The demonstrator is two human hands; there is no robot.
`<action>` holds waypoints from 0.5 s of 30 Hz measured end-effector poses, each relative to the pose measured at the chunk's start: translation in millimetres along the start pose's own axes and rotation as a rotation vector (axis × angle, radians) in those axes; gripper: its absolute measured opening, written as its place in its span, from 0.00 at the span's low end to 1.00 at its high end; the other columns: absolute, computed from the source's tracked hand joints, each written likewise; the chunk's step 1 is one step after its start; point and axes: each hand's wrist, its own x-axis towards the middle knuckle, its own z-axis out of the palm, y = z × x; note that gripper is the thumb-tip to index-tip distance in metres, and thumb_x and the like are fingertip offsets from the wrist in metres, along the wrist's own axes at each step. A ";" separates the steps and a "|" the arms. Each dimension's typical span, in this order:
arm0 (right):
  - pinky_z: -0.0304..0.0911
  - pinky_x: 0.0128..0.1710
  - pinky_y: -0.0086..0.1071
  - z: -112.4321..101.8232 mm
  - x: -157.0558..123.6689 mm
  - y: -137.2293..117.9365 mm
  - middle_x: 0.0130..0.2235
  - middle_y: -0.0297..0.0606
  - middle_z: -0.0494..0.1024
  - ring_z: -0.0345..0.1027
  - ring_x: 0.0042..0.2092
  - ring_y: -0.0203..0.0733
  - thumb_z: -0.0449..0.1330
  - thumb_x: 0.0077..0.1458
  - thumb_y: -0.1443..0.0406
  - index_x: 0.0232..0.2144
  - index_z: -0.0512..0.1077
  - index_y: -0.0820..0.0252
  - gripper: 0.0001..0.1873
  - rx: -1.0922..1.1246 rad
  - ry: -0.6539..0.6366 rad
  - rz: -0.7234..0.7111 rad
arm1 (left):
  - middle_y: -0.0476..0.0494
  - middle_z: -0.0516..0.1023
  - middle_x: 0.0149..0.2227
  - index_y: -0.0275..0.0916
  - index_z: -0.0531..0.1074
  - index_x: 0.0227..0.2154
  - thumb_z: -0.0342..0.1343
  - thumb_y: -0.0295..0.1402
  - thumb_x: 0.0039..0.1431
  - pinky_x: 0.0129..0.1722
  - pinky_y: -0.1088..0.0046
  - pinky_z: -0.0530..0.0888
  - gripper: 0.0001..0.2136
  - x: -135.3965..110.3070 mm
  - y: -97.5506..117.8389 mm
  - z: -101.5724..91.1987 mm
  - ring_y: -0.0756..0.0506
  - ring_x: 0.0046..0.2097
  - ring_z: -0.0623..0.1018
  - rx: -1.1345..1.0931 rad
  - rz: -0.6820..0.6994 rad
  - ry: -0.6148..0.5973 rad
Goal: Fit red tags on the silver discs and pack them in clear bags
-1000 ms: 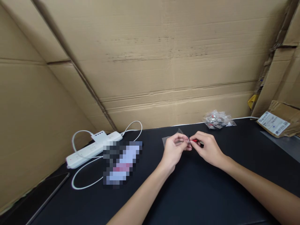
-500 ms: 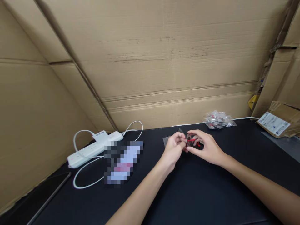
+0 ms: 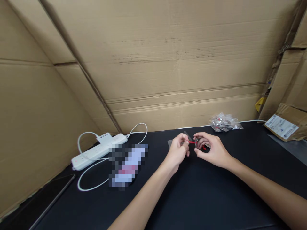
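Note:
My left hand (image 3: 178, 150) pinches one end of a thin red cord (image 3: 191, 142) just above the black table (image 3: 196, 198). My right hand (image 3: 211, 150) is closed on a small clear ring-like piece (image 3: 196, 141) that the cord runs to, with more red showing under its fingers. The two hands sit a few centimetres apart with the cord stretched between them. A small clear plastic bag (image 3: 173, 143) lies flat behind my left hand.
A heap of clear bags with small red-and-silver parts (image 3: 224, 122) lies at the back right. A white power strip (image 3: 98, 151) with looping white cable sits at the left, beside a blurred object (image 3: 127, 166). Cardboard walls (image 3: 168, 64) close in the table; a labelled cardboard box (image 3: 284, 126) stands far right.
My hands were touching; they have drawn slightly apart, and the red cord now shows stretched between them. The right hand has turned the small clear piece.

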 end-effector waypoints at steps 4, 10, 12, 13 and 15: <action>0.71 0.37 0.35 -0.3 0.7 0.9 0.33 0.36 0.77 0.72 0.32 0.38 0.62 0.48 0.68 0.49 0.67 0.59 0.24 -0.037 0.005 -0.006 | 0.56 0.60 0.23 0.39 0.60 0.28 0.53 0.27 0.51 0.20 0.78 0.65 0.06 0.9 -1.7 0.2 0.55 0.21 0.62 0.047 -0.023 0.024; 0.68 0.34 0.32 -4.4 0.8 5.4 0.34 0.35 0.76 0.68 0.30 0.36 0.62 0.47 0.68 0.48 0.66 0.58 0.24 -0.138 -0.037 -0.043 | 0.52 0.68 0.25 0.39 0.66 0.31 0.54 0.31 0.53 0.18 0.78 0.65 0.04 2.4 -2.3 -1.4 0.53 0.21 0.66 0.229 -0.043 0.202; 0.67 0.33 0.32 -4.6 0.1 7.1 0.34 0.34 0.74 0.67 0.30 0.36 0.62 0.48 0.68 0.48 0.67 0.57 0.23 -0.186 -0.055 -0.075 | 0.49 0.72 0.26 0.38 0.69 0.29 0.56 0.35 0.53 0.20 0.78 0.65 0.06 1.4 -1.1 -1.6 0.52 0.22 0.69 0.317 -0.003 0.211; 0.67 0.33 0.32 -4.4 -0.3 7.4 0.34 0.34 0.74 0.66 0.30 0.36 0.62 0.48 0.68 0.48 0.68 0.57 0.23 -0.201 -0.059 -0.087 | 0.48 0.74 0.26 0.38 0.70 0.29 0.56 0.37 0.54 0.21 0.77 0.66 0.07 0.5 -0.6 -1.5 0.51 0.23 0.71 0.351 0.012 0.193; 0.66 0.32 0.31 -3.9 -0.8 6.5 0.33 0.34 0.73 0.66 0.30 0.36 0.62 0.48 0.68 0.49 0.68 0.58 0.23 -0.209 -0.061 -0.105 | 0.45 0.77 0.28 0.38 0.73 0.29 0.58 0.39 0.53 0.23 0.77 0.68 0.09 -1.2 -0.5 -1.0 0.50 0.25 0.73 0.398 0.028 0.139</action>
